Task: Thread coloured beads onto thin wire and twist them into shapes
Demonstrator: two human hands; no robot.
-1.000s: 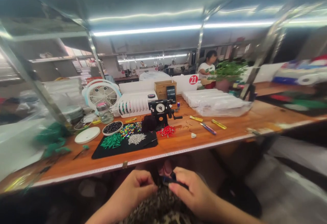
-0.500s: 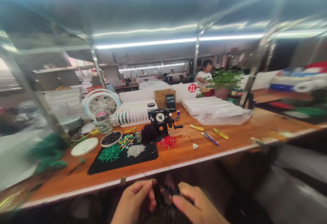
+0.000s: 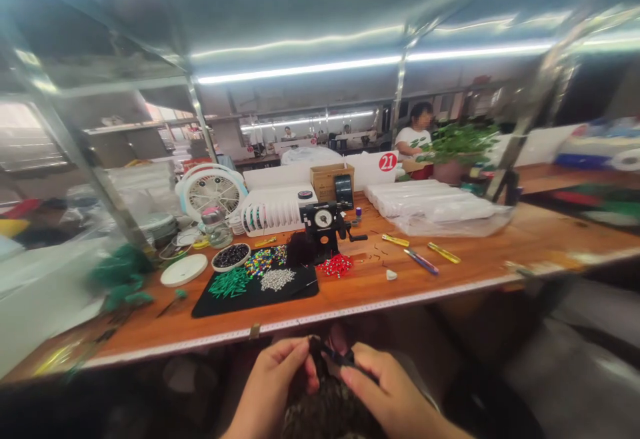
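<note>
In front of the table's edge, my left hand (image 3: 280, 375) is closed in a pinch, thumb against fingers. What it pinches is dark and too small to make out. My right hand (image 3: 383, 382) is wrapped round a slim black hand tool (image 3: 341, 357), whose kind is blurred. The tool's tip points left and meets the dark bit at my left fingertips. Beneath both hands lies a dark brown, hair-like mass (image 3: 325, 405), partly covered by them.
On the wooden table (image 3: 360, 285), a black mat (image 3: 225, 305) bears green, silver and multicoloured small pieces. Red pieces (image 3: 336, 265) lie beside a black cranked machine (image 3: 323, 222). Yellow-handled tools (image 3: 444, 253), a fan (image 3: 213, 193) and plastic-wrapped bundles (image 3: 435, 209) stand farther off. Another person (image 3: 415, 137) sits behind.
The tool in my right hand has moved left and up, its tip now at my left fingertips. The view has shifted, so the table appears slightly higher and farther right.
</note>
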